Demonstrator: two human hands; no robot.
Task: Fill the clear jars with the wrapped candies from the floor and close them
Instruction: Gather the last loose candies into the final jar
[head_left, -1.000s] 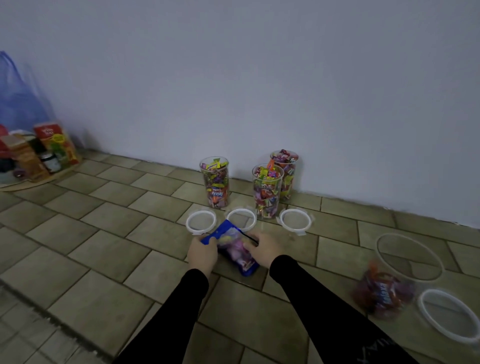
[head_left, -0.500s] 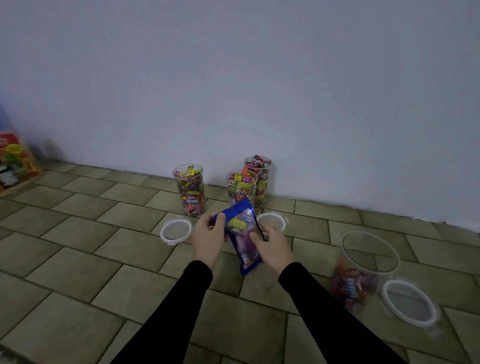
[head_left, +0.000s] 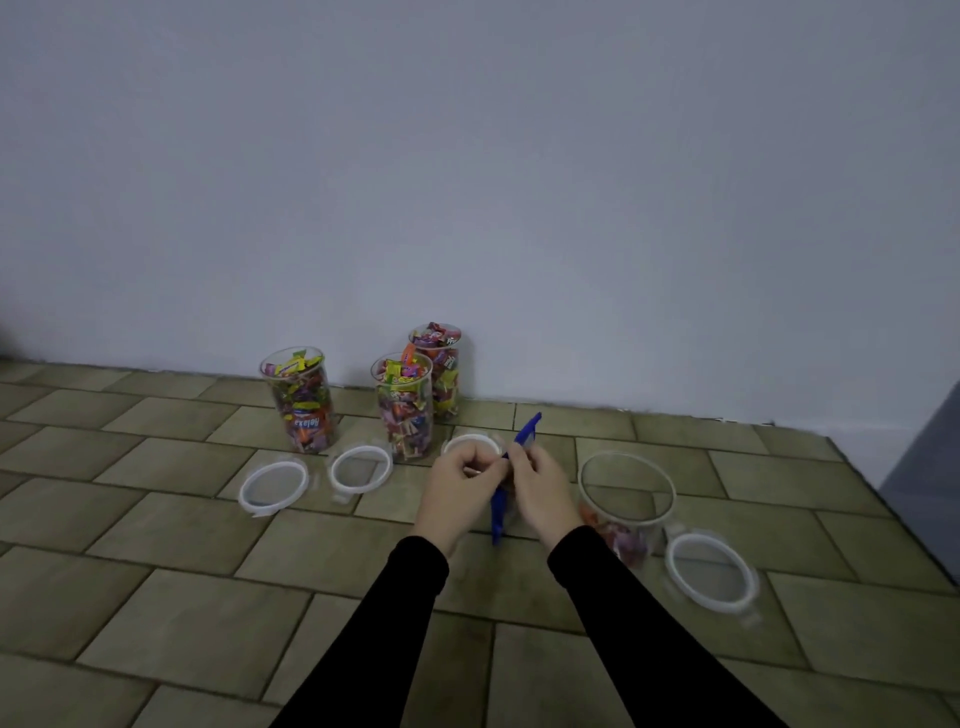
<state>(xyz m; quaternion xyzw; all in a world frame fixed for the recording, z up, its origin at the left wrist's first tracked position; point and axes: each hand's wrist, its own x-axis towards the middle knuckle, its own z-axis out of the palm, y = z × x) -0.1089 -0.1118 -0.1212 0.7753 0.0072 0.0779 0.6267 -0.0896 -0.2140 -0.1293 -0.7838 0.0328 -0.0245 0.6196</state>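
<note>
A blue bag of wrapped candies (head_left: 523, 436) is held upright and edge-on between my hands, above the floor. My left hand (head_left: 460, 491) and my right hand (head_left: 540, 491) both pinch it near its top edge. Three tall clear jars stand open by the wall, full of candies: one on the left (head_left: 302, 400), one in the middle (head_left: 404, 408), one behind it (head_left: 441, 371). A wider clear jar (head_left: 626, 499) stands open to the right of my hands with a few candies at its bottom.
Three white-rimmed lids lie on the tiled floor in front of the tall jars: left lid (head_left: 274, 487), middle lid (head_left: 361, 469), and a third lid (head_left: 470, 448) partly behind my left hand. A larger lid (head_left: 709, 571) lies right of the wide jar. A white wall runs behind.
The blue bag has been lifted from the floor and turned from flat to upright and edge-on. Both hands moved to its top edge. The view has shifted right.
</note>
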